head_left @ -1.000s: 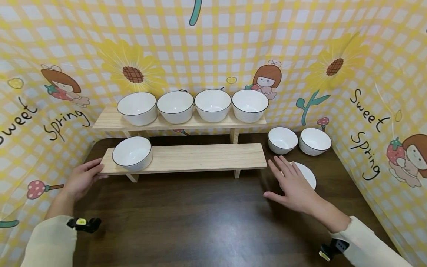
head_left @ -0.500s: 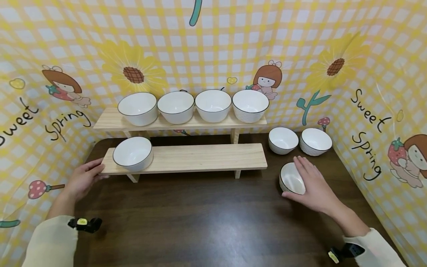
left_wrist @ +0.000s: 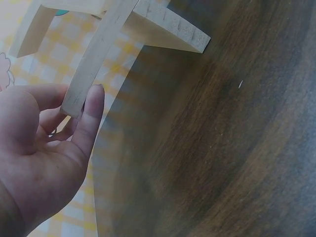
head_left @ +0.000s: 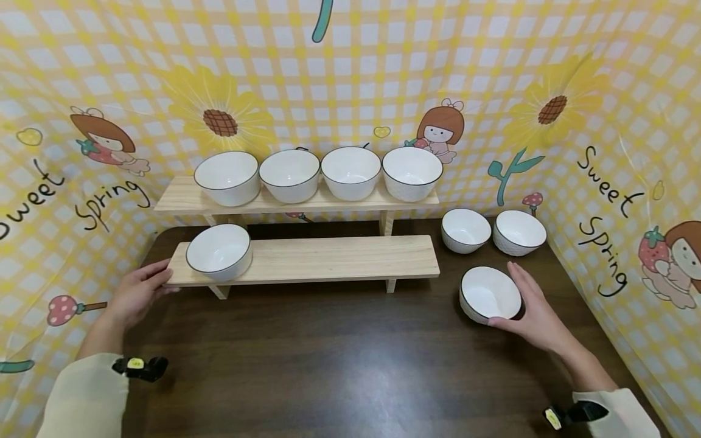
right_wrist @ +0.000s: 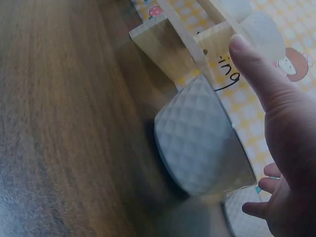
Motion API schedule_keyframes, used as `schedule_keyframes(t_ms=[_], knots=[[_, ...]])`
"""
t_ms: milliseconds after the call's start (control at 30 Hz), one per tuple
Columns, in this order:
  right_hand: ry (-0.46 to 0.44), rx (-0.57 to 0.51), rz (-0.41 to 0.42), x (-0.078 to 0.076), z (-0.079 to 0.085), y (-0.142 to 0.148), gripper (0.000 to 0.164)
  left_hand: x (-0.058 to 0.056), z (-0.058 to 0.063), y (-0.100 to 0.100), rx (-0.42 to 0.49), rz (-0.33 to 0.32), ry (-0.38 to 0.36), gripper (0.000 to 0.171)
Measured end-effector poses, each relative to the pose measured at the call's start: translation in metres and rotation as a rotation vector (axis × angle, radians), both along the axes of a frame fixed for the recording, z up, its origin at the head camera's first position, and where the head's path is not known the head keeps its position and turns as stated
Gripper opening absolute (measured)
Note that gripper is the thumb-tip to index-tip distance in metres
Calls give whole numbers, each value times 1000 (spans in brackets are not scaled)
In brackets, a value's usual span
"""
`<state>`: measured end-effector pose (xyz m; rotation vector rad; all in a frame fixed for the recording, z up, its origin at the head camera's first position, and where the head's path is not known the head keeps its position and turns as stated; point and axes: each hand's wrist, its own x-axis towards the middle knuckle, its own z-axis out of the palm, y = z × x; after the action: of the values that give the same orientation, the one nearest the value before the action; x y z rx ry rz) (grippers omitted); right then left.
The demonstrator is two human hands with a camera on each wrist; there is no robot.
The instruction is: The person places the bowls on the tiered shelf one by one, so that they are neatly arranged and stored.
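Observation:
At the left end of the lower wooden shelf [head_left: 339, 258], my left hand [head_left: 134, 298] pinches the board between thumb and fingers, as the left wrist view shows at the board's end [left_wrist: 84, 89]. My right hand [head_left: 533, 310] is at the right side of a white dark-rimmed bowl [head_left: 489, 295] on the table, thumb toward its front and fingers spread behind. The right wrist view shows this bowl's diamond-textured side [right_wrist: 197, 138], with the thumb [right_wrist: 256, 69] extended over the rim and not curled round it. One larger white bowl [head_left: 219, 252] stands on the lower shelf's left part.
Several white bowls stand in a row on the upper shelf [head_left: 181, 194]. Behind the right hand are two more bowls, a left one [head_left: 465, 231] and a right one [head_left: 519, 233]. Yellow checked cloth [head_left: 350, 79] encloses the dark wooden table [head_left: 328, 359] at back and sides.
My right hand has moved from over the bowl to its right side, leaving the bowl uncovered in the head view. The left hand stays on the shelf end.

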<state>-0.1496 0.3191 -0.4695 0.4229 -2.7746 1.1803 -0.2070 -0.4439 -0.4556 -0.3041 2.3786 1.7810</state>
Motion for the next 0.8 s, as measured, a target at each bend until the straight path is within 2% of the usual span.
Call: schedule_keyframes(t_ms=[267, 467, 700, 800], knots=[[-27, -31, 10, -7, -11, 1, 127, 0, 1, 1, 15, -2, 3, 70], [-44, 1, 14, -13, -15, 0, 130, 1, 1, 2, 42, 3, 6, 72], [-34, 48, -1, -15, -18, -6, 132, 3, 2, 3, 134, 13, 26, 76], [-19, 78, -17, -15, -19, -7, 133, 2, 1, 3, 130, 11, 23, 75]])
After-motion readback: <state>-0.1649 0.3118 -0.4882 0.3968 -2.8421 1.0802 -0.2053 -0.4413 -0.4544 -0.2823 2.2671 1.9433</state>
